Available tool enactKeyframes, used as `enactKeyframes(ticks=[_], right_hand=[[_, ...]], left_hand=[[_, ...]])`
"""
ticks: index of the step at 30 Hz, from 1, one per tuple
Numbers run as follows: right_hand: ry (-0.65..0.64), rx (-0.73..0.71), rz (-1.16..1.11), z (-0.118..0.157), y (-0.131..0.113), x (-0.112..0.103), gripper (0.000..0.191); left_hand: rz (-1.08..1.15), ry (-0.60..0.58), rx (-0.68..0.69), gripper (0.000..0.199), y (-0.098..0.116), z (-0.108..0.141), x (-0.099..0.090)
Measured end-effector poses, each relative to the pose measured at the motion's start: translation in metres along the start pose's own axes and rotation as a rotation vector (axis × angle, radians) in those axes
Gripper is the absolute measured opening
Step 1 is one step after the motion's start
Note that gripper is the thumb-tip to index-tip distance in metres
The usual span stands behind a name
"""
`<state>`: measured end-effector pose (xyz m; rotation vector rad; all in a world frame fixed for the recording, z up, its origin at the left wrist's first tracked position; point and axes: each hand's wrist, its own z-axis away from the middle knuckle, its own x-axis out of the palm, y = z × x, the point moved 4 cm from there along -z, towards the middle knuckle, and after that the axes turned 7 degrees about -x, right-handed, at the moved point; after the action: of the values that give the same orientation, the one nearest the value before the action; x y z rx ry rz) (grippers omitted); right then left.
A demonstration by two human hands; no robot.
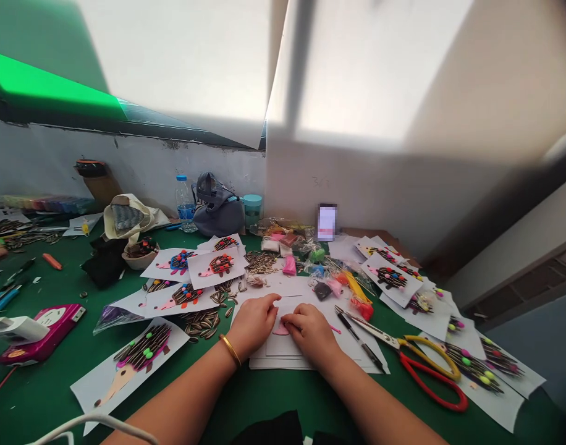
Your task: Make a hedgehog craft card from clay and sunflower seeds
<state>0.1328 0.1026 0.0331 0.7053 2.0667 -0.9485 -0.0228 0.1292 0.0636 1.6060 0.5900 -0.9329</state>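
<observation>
A flattened piece of pink modelling clay (280,330) lies on a sheet of white paper (283,352) in front of me. My right hand (311,334) is over the sheet, with bent fingers pressed together at the clay's right edge. To the left, my left hand (254,319) rests on the paper with its fingers curled in. Its fingertips are turned away, so what they hold, if anything, is hidden. A thin pink stick (335,330) shows just beyond my right hand. Beside it, a black pen (359,342) lies across the paper.
Scissors (431,364) with red and yellow handles lie at right. Hedgehog pictures made with seeds (144,349) spread on both sides of the green table (264,408). Loose sunflower seeds (202,322) and bagged clay (289,266) sit behind my hands. A phone (327,222) stands against the wall.
</observation>
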Motion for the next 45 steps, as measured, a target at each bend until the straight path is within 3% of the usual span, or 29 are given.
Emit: enactKeyframes(ticks=[8,18,24,28,33,38,45], right_hand=[[0.042,-0.03,-0.026,0.007,-0.003,-0.009,0.035],[0.071,-0.044,-0.028,0.008,-0.004,-0.012,0.035],[0.023,-0.042,-0.027,0.008,-0.007,-0.01,0.032],[0.067,-0.037,-0.046,0.007,-0.002,-0.017,0.032],[0.171,0.112,0.188,0.003,0.033,-0.043,0.021],[0.1,0.411,0.45,0.001,0.07,-0.061,0.037],[0.0,0.395,0.495,-0.005,0.066,-0.054,0.033]], left_hand=[[0.028,-0.018,-0.029,0.036,-0.001,-0.001,-0.001],[0.031,-0.008,-0.017,0.035,-0.003,-0.001,0.0],[0.013,-0.014,-0.014,0.036,-0.003,-0.001,0.0],[0.013,-0.013,-0.018,0.035,-0.003,-0.001,0.001],[0.005,-0.024,-0.031,0.036,-0.002,-0.002,-0.001],[-0.017,-0.037,-0.05,0.036,0.0,-0.001,-0.002],[-0.017,-0.021,-0.013,0.033,0.001,-0.002,0.0]])
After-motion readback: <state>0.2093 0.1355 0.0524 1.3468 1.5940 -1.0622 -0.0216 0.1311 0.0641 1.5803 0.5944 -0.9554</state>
